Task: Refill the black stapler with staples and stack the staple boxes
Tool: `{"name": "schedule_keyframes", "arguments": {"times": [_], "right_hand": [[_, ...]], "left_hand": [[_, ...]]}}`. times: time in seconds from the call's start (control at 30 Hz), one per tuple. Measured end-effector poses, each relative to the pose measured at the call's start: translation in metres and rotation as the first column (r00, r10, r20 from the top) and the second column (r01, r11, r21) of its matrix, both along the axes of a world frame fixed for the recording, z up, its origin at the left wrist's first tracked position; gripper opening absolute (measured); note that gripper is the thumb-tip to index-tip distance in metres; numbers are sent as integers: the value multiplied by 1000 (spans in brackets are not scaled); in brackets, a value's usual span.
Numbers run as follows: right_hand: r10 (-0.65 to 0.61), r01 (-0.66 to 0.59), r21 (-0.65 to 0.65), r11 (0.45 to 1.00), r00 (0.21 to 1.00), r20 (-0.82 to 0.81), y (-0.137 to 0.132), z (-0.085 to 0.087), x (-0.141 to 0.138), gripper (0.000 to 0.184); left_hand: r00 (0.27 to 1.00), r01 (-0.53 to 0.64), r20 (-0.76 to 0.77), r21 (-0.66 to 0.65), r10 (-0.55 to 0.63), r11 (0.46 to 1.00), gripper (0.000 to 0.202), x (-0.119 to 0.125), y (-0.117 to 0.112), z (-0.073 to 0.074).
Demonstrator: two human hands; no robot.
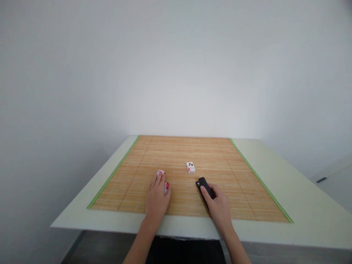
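My left hand (158, 196) lies palm down on the bamboo mat, fingers stretched forward. Its fingertips rest on a small white and red box (161, 172), which they partly cover. Another small red and white item (166, 187) shows between the thumb and index finger; most of it is hidden, so I cannot tell its kind. My right hand (218, 205) is closed around a black stapler (205, 187) that points forward and slightly left, low over the mat. Ahead of the stapler sits a small white box (190, 167) with red print and a dark picture.
The bamboo mat (209, 152) with green side edges covers the middle of a white table (280, 176). A plain white wall (181, 73) rises behind the table's far edge. The table's front edge runs close to my lap.
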State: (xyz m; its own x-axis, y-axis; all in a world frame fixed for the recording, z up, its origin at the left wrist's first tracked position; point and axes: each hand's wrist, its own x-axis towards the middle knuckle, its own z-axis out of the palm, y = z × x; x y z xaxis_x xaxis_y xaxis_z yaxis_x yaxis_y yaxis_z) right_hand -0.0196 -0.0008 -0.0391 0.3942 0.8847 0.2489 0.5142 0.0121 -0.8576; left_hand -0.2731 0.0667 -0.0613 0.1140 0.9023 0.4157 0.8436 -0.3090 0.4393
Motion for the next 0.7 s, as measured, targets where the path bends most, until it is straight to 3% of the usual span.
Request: {"name": "schedule_keyframes", "arguments": {"times": [0.17,0.3,0.57,0.7], "right_hand": [[-2,2,14,1000,1000,13,-2,0,-1,46],[15,-15,7,1000,1000,10,-3,1,-1,47],[6,-6,10,1000,1000,7,-2,1,-2,45],[-1,1,16,1000,1000,16,-1,1,-2,47]], "left_hand": [[990,-137,20,32,137,990,61,-53,8,3],[992,-129,7,37,129,991,63,-75,13,3],[996,-65,-51,35,67,997,58,-84,16,6],[992,-121,-33,30,122,992,55,-56,9,26]]}}
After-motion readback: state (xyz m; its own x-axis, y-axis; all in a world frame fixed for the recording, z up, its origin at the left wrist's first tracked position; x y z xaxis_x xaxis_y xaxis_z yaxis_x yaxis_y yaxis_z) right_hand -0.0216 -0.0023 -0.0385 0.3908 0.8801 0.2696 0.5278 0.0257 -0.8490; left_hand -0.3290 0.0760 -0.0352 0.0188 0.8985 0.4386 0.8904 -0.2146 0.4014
